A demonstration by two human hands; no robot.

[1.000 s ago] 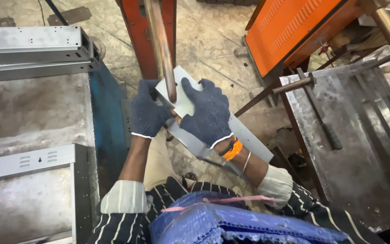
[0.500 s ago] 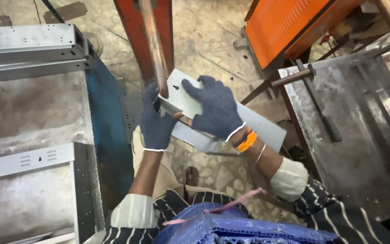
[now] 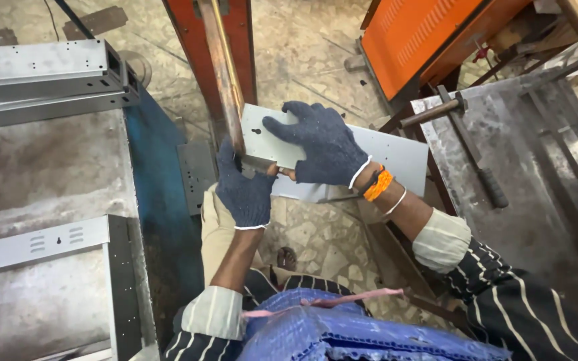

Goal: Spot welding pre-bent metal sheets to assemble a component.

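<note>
A pale grey sheet-metal panel (image 3: 396,157) with a keyhole slot lies across the middle of the view, its left end against a rusty upright bar (image 3: 222,73) of an orange machine frame. My left hand (image 3: 243,190), in a dark blue knitted glove, grips the panel's near left edge from below. My right hand (image 3: 322,144), gloved the same way with an orange band at the wrist, lies flat on top of the panel with its fingers spread towards the bar.
A worn metal table (image 3: 41,174) at the left carries grey folded metal channels (image 3: 41,73) and a vented panel (image 3: 41,244). A steel bench (image 3: 543,174) with a hammer (image 3: 469,144) stands at the right, an orange machine housing (image 3: 429,33) behind it. Stone floor below.
Both hands and the panel now sit slightly lower and further right in view. The right hand has slid along the panel's top; the left hand keeps its grip on the near edge.
</note>
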